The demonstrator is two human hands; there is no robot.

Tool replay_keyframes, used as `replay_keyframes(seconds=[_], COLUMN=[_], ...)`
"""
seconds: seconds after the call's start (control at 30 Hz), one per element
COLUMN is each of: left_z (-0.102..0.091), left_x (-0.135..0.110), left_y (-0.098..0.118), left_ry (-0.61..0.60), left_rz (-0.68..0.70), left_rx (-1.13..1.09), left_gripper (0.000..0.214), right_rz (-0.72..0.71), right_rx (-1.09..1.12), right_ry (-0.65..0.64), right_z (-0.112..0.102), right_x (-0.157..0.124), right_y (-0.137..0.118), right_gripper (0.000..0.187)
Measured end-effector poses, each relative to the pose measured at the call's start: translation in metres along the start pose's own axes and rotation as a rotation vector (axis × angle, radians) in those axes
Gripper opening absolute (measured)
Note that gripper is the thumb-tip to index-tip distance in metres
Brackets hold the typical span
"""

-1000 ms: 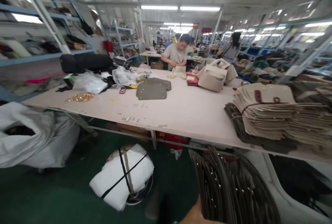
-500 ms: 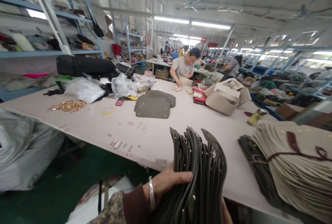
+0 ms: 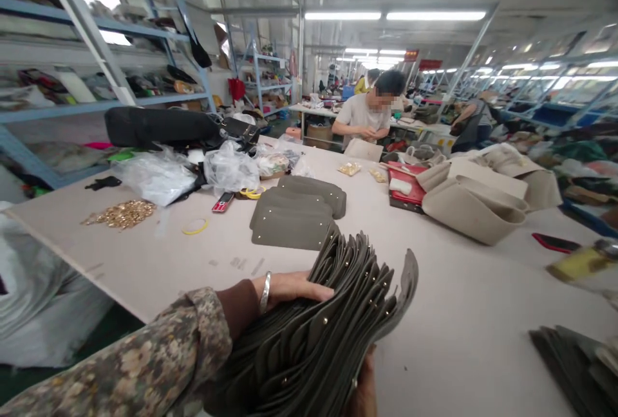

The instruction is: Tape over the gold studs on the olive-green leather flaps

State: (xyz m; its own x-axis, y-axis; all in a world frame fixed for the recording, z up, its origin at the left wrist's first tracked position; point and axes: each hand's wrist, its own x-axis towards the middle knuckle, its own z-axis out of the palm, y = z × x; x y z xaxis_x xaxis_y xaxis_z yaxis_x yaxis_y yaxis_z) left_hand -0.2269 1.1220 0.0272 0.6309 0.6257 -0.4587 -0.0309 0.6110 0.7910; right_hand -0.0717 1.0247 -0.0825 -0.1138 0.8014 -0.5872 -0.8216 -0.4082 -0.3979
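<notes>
A thick bundle of dark grey-green leather-like panels [image 3: 309, 333], dotted with small gold studs, is held between my two hands above the table's near edge. My left hand [image 3: 294, 288], with a silver bangle at the wrist, grips the bundle from the left, thumb lying over the panels. On the other side my right hand [image 3: 365, 385] clasps the bundle; only part of it shows, the rest hidden behind the panels. Just beyond the bundle, several matching flat panels [image 3: 292, 221] lie overlapped on the table [image 3: 444, 301].
Gold metal pieces [image 3: 128, 213], a yellow tape ring [image 3: 194, 226], a red phone [image 3: 223, 203] and plastic bags [image 3: 161, 176] lie to the left. Beige bag pieces [image 3: 476, 204] and a yellow bottle [image 3: 579, 261] are on the right. A co-worker [image 3: 364, 114] works across the table.
The bundle has tilted over and moved forward over the table toward the flat panels, with both hands still on it. The view has shifted; the beige stack at right is mostly out of sight.
</notes>
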Motion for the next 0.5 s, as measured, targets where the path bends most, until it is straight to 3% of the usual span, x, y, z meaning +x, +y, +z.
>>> replay_keyframes(seconds=[0.13,0.27,0.5], left_z=[-0.046,-0.100,-0.202], left_x=[0.025,0.050,0.107], left_y=[0.015,0.039,0.088], left_ry=[-0.037,-0.144,-0.198], left_rz=[-0.067,-0.153,-0.274], left_rx=[0.019,0.185,0.414], left_gripper=[0.062,0.067,0.058], right_rz=[0.025,0.033,-0.115], right_rx=[0.045,-0.019,-0.171], right_ry=[0.049,0.040,0.096], right_z=[0.015,0.035,0.096], right_x=[0.038,0.081,0.140], right_y=[0.014,0.036,0.094], right_gripper=[0.068,0.076,0.083])
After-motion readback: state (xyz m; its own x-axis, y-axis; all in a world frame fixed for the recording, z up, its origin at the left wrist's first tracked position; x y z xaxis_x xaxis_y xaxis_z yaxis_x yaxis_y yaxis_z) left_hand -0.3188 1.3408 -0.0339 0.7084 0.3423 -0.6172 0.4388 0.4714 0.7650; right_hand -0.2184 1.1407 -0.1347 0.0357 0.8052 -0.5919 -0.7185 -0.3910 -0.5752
